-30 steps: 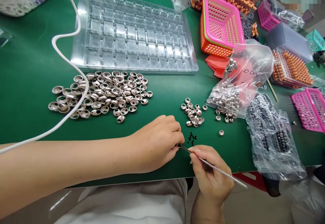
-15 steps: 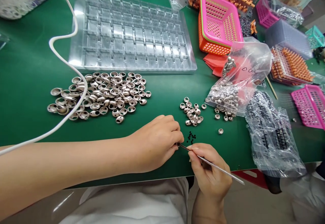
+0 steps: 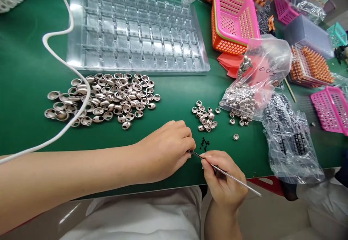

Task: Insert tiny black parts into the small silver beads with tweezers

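My left hand [image 3: 170, 151] is closed on a small metal part [image 3: 191, 152], mostly hidden by its fingers. My right hand [image 3: 225, 178] pinches a thin metal tool [image 3: 233, 177], whose dark tip touches that part. Tiny black pieces [image 3: 204, 144] lie on the green table just beyond the fingertips. Behind them is a small pile of silver rings [image 3: 205, 116]. A larger heap of silver cup-like rings [image 3: 108, 96] spreads out beyond my left forearm.
A clear compartment tray [image 3: 138, 29] lies at the back, and a white cable [image 3: 58, 55] crosses the left side. To the right are stacked baskets [image 3: 235, 19], a clear bag of metal parts [image 3: 241, 100] and a plastic-wrapped black bundle [image 3: 290, 138].
The camera view has shifted slightly, so the table items appear a little higher and further left. Both hands keep the same hold, with the tool tip still at the part.
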